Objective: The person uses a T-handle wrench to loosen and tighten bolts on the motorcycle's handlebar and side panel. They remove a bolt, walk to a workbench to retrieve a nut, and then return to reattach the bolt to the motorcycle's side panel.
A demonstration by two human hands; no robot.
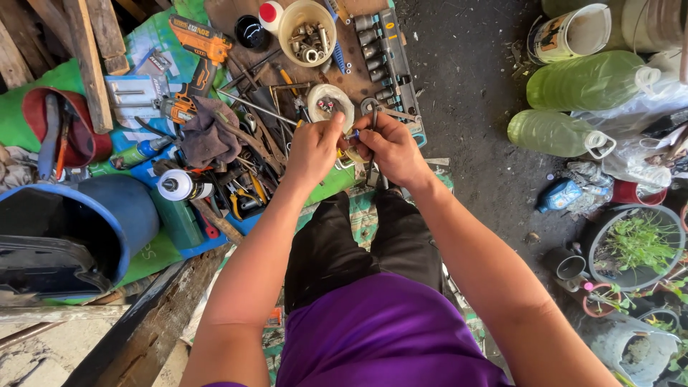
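Above cluttered tools, left hand [313,150] and right hand [393,147] pinch a small part [354,134], axis unclear.

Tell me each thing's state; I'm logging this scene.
left hand: pinching a small part
right hand: closed on a small metal piece
blue bucket: lying on its side
beige cup: upright, holding sockets
green bottles: lying down, capped

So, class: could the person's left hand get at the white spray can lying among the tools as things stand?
Probably not straight away. The left hand is pinching a small part together with the right hand. The white spray can lies uncovered on the left side, so the path looks free once the hand lets go.
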